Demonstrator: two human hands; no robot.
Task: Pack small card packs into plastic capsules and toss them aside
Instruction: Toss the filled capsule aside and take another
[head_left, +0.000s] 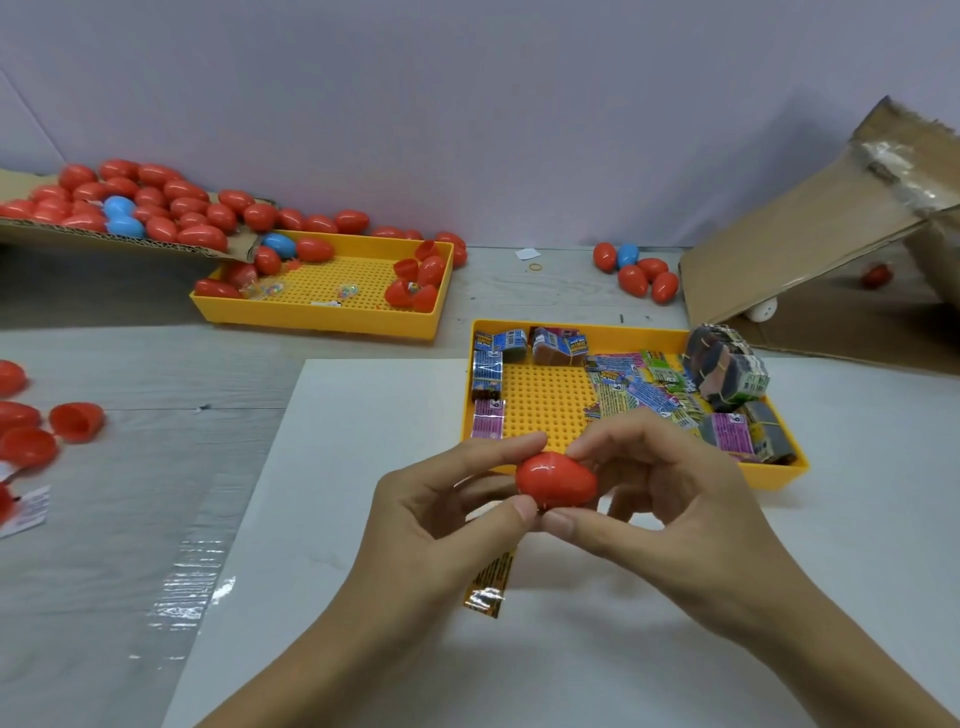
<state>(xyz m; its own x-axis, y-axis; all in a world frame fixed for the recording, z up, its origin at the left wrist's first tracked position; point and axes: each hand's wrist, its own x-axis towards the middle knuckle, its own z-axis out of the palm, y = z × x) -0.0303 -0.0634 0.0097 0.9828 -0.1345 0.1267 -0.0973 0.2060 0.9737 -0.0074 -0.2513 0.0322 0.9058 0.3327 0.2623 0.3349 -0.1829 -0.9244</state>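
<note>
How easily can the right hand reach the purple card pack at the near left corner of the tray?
Probably not at once: the right hand and left hand both hold the red capsule. Nothing covers the purple card pack.

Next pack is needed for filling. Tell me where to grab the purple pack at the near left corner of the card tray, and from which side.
Pinch the purple pack across its two long edges, coming from above. It lies flat against the left wall of the card tray, so a side approach from the left looks blocked, while the open tray floor to its right leaves room for a finger.
</note>
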